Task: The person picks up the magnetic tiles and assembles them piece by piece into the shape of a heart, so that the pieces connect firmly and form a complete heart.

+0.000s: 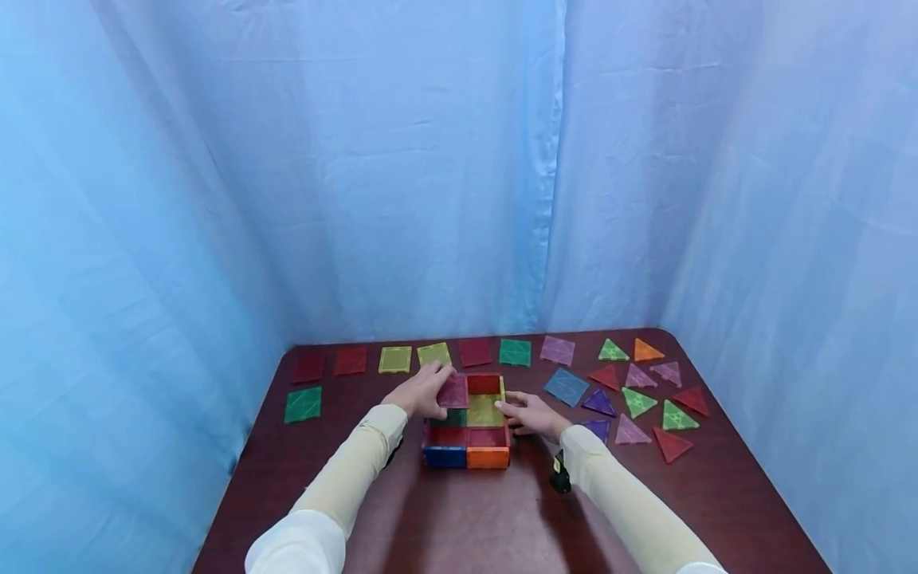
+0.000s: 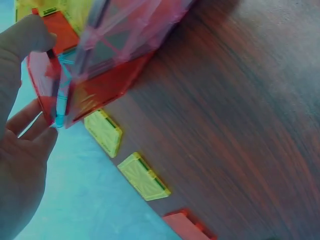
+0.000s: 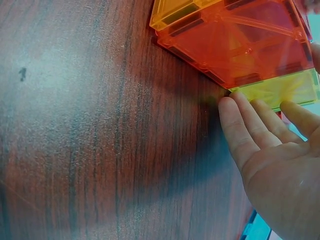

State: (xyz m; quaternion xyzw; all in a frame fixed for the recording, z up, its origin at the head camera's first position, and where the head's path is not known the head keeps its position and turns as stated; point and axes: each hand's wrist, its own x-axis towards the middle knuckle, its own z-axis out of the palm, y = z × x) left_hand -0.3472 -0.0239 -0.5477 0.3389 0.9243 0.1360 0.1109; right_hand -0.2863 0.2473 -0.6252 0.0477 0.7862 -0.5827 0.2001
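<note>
A low box of see-through magnetic tiles (image 1: 488, 458) stands on the table, with blue and orange tiles along its front and red and yellow walls. My left hand (image 1: 425, 391) holds a pink square tile (image 1: 453, 392) at the box's back left corner, thumb at the near edge and fingers at the far one. In the left wrist view the left thumb and fingers span this tile. My right hand (image 1: 532, 414) is at the box's right side. Its nearly straight fingers (image 3: 257, 120) touch the yellow wall tile (image 3: 280, 90), beside a red-orange wall tile (image 3: 245, 45).
Square tiles in red, yellow, green and purple lie along the table's back edge, with a green square (image 1: 303, 404) at the left. A blue square (image 1: 566, 387) and several triangles (image 1: 638, 402) lie on the right. Blue curtains (image 1: 430, 175) hang around the table.
</note>
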